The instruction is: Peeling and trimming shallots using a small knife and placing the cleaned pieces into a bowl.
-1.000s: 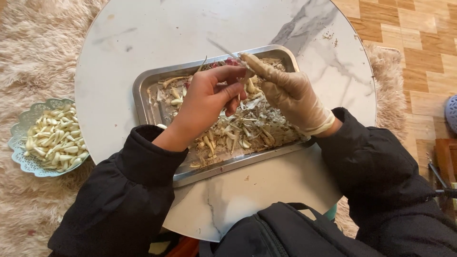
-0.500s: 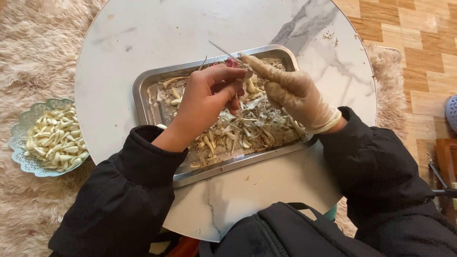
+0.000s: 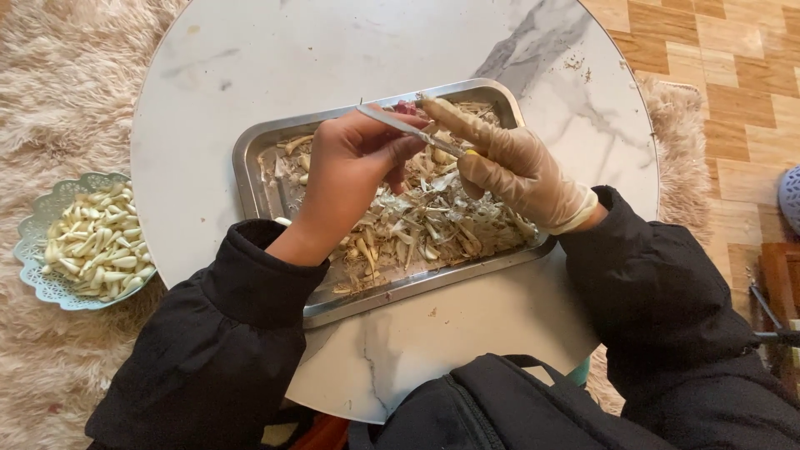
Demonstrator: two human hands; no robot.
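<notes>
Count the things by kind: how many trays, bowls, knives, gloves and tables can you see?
Trays: 1, metal tray
Bowls: 1, pale green bowl of peeled cloves
Knives: 1, knife
Gloves: 1, on the right hand
Tables: 1, round marble table
Total: 5

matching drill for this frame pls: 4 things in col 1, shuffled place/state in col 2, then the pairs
Column 1:
1. right hand
2. left hand
3. metal tray
4. pale green dish

Column 2:
A. on the shaggy rug, beside the round marble table, full of peeled white cloves
B. bare, fingers curled over the tray
C. gloved, gripping a thin knife
D. on the table, littered with dry peels

Pairs: 1-C, 2-B, 3-D, 4-A
</notes>
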